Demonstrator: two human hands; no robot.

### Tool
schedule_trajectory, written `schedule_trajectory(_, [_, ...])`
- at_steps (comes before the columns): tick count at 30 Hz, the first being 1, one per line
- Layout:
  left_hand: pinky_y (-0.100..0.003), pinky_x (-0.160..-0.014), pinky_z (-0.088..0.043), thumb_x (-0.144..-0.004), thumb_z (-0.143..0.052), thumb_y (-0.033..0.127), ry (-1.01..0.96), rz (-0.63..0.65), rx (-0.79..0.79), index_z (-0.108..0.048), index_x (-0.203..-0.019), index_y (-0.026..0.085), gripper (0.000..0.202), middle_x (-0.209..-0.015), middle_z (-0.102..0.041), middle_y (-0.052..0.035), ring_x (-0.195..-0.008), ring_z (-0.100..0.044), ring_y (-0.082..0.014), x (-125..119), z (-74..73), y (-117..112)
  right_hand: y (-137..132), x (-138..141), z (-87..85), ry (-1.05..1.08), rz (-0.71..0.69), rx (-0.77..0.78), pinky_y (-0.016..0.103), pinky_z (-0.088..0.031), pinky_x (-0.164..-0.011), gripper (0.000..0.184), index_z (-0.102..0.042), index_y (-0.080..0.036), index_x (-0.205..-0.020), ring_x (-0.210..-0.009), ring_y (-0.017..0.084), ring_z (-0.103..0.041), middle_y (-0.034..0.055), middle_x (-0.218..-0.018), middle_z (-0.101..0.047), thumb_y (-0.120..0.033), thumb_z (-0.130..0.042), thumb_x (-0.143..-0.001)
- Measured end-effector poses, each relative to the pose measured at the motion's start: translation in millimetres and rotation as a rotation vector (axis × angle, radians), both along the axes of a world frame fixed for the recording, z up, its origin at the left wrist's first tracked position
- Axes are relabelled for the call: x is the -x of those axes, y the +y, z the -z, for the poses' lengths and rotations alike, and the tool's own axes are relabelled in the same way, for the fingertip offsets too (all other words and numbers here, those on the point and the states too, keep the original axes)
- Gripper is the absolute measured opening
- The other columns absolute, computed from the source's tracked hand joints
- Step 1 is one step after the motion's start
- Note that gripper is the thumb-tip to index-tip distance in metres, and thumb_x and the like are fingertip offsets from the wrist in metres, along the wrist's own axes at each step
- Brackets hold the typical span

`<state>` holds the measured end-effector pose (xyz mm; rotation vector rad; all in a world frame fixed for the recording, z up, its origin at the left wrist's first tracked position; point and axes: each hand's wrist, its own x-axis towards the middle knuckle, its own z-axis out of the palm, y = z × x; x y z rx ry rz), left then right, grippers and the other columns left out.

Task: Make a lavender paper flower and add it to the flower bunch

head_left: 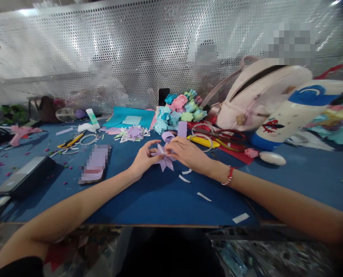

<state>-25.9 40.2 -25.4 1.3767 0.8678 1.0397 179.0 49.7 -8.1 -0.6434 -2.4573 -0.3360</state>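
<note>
A purple paper star flower (166, 164) is between my two hands, just above the blue table. My left hand (146, 157) grips it from the left, thumb and fingers closed on its edge. From the right, my right hand (185, 153) pinches at the flower's centre, where the fingertips hide what they press. Behind my fingers stand a curled purple paper strip (168, 136) and a flat purple strip (182, 129). Several white paper scraps (184, 178) lie in front of the right hand.
Left of my hands lie a phone (95, 164), a yellow cutter (71, 140), a black box (25, 177) and a pink glue gun (24, 134). Behind are paper flowers (178, 103) and teal paper (116, 117). A bottle (292, 115) and pale backpack (258, 88) stand right.
</note>
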Motion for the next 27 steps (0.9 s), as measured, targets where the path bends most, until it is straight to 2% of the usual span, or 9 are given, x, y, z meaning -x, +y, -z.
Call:
schedule_trajectory(6, [-0.028,-0.07,-0.05,-0.072,-0.081,0.029,-0.006,-0.007,0.005,-0.054,-0.126,0.016,0.062,-0.087,-0.07,-0.0049,-0.075,-0.067,-0.0167,1.3,-0.1,1.1,2.6,0.4,0.9,-0.049,0.025,-0.042,0.041,-0.051,-0.084,0.016,-0.058,-0.016,-0.104,-0.095,0.026,-0.056,0.0107,-0.094,-0.065,-0.024,-0.045,-0.101])
schedule_trajectory(12, [-0.029,-0.072,-0.05,-0.071,-0.082,0.028,-0.034,0.011,0.034,-0.053,-0.127,0.015,0.064,-0.086,-0.07,-0.0054,-0.075,-0.068,-0.0173,2.2,-0.5,0.8,0.1,-1.2,0.1,0.014,-0.069,-0.014,0.038,-0.051,-0.084,0.02,-0.057,-0.016,-0.104,-0.099,0.025,-0.055,0.0121,-0.097,-0.063,-0.026,-0.04,-0.103])
schedule_trajectory(19, [-0.026,-0.07,-0.049,-0.07,-0.083,0.027,-0.075,0.023,0.064,-0.054,-0.125,0.015,0.064,-0.083,-0.07,-0.004,-0.074,-0.067,-0.0156,1.4,-2.6,-1.4,0.4,-4.4,-0.5,0.025,-0.136,0.013,0.039,-0.048,-0.084,0.015,-0.056,-0.019,-0.102,-0.097,0.024,-0.053,0.0096,-0.095,-0.062,-0.023,-0.042,-0.102])
schedule_trajectory(22, [-0.025,-0.07,-0.049,-0.069,-0.082,0.029,-0.096,0.015,0.059,-0.055,-0.124,0.015,0.063,-0.085,-0.07,-0.0039,-0.074,-0.067,-0.0156,1.0,-3.0,-2.4,-1.8,-5.2,-2.3,0.179,-0.186,0.152,0.039,-0.047,-0.081,0.009,-0.054,-0.021,-0.1,-0.092,0.023,-0.053,0.007,-0.093,-0.061,-0.022,-0.045,-0.1])
schedule_trajectory(27, [-0.024,-0.07,-0.05,-0.071,-0.08,0.027,-0.092,-0.088,0.0,-0.059,-0.119,0.015,0.054,-0.084,-0.069,-0.0029,-0.073,-0.065,-0.0134,1.8,-0.4,1.2,4.9,-11.7,-4.6,0.711,-0.12,0.46,0.035,-0.048,-0.077,0.006,-0.051,-0.025,-0.102,-0.083,0.019,-0.054,0.0036,-0.093,-0.054,-0.028,-0.051,-0.097])
